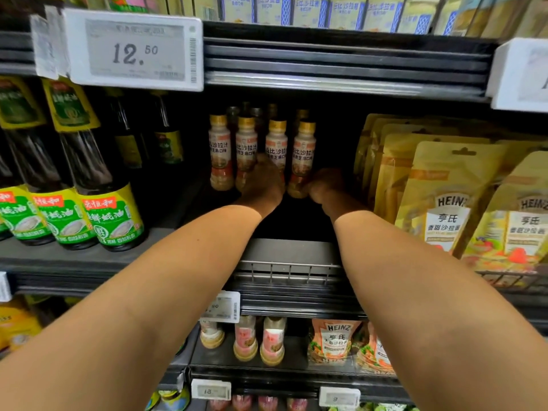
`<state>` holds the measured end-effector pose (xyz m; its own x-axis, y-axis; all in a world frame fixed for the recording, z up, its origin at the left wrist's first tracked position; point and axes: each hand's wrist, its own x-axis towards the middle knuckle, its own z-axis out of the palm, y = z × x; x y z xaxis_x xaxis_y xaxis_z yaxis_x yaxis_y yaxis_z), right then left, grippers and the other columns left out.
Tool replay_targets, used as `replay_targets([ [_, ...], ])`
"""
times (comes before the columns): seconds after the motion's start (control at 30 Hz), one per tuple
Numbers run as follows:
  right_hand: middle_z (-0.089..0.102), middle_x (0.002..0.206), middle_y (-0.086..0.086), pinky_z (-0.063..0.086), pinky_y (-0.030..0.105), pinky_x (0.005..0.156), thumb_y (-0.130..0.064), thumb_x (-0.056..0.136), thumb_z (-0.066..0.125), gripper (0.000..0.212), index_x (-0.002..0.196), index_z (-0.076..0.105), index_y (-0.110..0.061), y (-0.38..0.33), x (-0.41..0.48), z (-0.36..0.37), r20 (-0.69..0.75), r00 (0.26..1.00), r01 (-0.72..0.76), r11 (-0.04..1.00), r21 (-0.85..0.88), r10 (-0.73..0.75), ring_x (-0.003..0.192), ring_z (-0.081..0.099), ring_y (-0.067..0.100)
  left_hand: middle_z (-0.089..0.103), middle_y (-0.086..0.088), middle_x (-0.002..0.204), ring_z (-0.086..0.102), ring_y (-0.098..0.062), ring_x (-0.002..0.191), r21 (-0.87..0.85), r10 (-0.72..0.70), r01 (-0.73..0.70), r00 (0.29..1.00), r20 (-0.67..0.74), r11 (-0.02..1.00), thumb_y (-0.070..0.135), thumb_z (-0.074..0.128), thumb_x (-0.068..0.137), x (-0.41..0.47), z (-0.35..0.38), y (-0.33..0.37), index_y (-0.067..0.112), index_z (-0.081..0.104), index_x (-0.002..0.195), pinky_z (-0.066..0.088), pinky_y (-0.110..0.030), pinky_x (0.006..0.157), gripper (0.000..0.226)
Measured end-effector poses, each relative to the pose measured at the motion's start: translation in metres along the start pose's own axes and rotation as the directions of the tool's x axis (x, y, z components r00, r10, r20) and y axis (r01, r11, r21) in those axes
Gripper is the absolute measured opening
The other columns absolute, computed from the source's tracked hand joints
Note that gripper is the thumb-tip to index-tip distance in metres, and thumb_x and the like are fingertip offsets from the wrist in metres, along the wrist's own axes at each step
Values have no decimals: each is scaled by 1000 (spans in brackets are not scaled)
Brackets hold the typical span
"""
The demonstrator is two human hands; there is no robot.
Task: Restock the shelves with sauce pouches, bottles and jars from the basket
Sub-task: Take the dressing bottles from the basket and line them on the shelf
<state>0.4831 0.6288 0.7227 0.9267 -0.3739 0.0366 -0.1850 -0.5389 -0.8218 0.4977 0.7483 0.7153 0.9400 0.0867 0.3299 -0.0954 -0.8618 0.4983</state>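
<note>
2 bare arms are reaching up from the bottom into the middle shelf. The left hand and right hand are touching 4 sauce bottles standing in the center. I cannot tell how the fingers are lying.

Cannot tell how the fingers of the left grip and right grip lie, lost in shadow against the salad dressing bottles. Too dim behind to count the rear row. Cropped at the right edge: a price tag and the outermost Heinz pouch.
</note>
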Motion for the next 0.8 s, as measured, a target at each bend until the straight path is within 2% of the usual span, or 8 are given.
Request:
replay_targets([
  [0.27,65,123,13,50,38,102,-18,85,79,40,121,64,-7,-1,-4,-1,29,999,25,1000,-15,-25,113,63,26,52,-18,140,54,-31,126,-9,-2,2,999,53,1000,15,50,101,2,0,-5,-1,33,146,44,-40,105,51],
  [0.47,64,125,13,51,34,95,-16,91,73,33,122,63,-8,-2,-10,0,12,999,32,998,-62,-31,115,62,26,56,-17,133,57,-30,121,-40,8,-5,998,68,999,21,56,99,-1,-6,-3,2,43,138,48,-43,102,46],
  [0.57,63,126,11,44,29,82,-20,90,74,40,125,60,-10,-6,-17,-1,3,1000,31,999,-32,-31,118,61,27,57,-13,132,57,-28,119,-47,28,-22,988,150,999,27,60,96,-1,-14,-4,8,49,135,49,-44,100,45],
  [0.63,63,126,11,41,28,79,-20,87,76,43,126,60,-10,-10,-21,-2,-16,999,48,999,-10,-48,120,60,28,63,-9,115,62,-24,103,-40,72,-65,979,192,997,28,63,93,-2,-23,-5,15,60,117,53,-40,88,28],
  [0.7,64,124,11,42,27,79,-19,86,78,44,125,60,-11,-13,-23,-2,-26,997,74,997,8,-74,119,61,27,63,-4,94,60,-18,80,-74,87,-72,972,219,995,31,64,90,-4,-36,-8,23,61,93,51,-32,64,10],
  [0.73,65,122,10,43,28,79,-19,86,77,42,125,61,-12,-14,-24,-2,-29,996,85,996,18,-84,117,62,27,62,-1,89,59,-16,75,-121,90,-63,968,235,991,34,63,90,-6,-42,-9,28,57,85,47,-28,57,10],
  [0.8,66,119,8,46,28,79,-17,88,75,38,123,62,-13,-16,-28,-2,-26,994,111,994,25,-110,114,63,24,61,4,84,61,-16,74,-233,101,-39,961,257,972,39,60,92,-12,-50,-11,31,51,79,47,-27,55,18],
])
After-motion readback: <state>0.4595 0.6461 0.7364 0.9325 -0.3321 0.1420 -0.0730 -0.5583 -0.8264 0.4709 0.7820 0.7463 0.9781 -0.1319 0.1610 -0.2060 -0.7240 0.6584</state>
